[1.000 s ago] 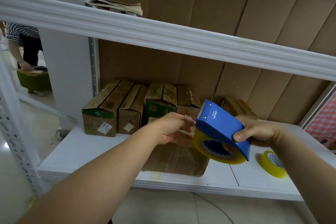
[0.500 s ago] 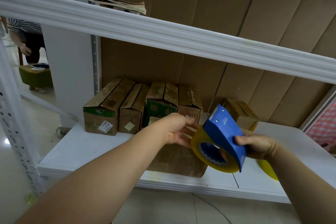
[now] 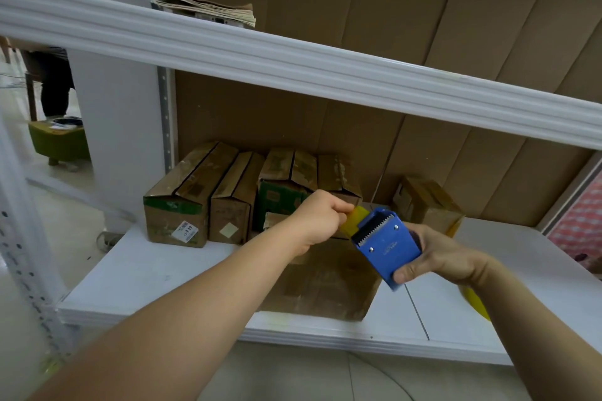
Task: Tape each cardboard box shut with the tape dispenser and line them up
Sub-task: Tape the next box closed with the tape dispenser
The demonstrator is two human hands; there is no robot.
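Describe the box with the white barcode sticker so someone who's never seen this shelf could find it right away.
Look at the white lower shelf, where a row of cardboard boxes stands against the brown back wall. The box with the barcode sticker is the leftmost. Its front alone has both a green band and a white barcode sticker.

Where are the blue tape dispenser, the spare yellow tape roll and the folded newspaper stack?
blue tape dispenser (image 3: 389, 246), head view, flat blue top plate.
spare yellow tape roll (image 3: 476, 305), head view, visible yellow rim under the right wrist.
folded newspaper stack (image 3: 208, 10), head view, top sheet.
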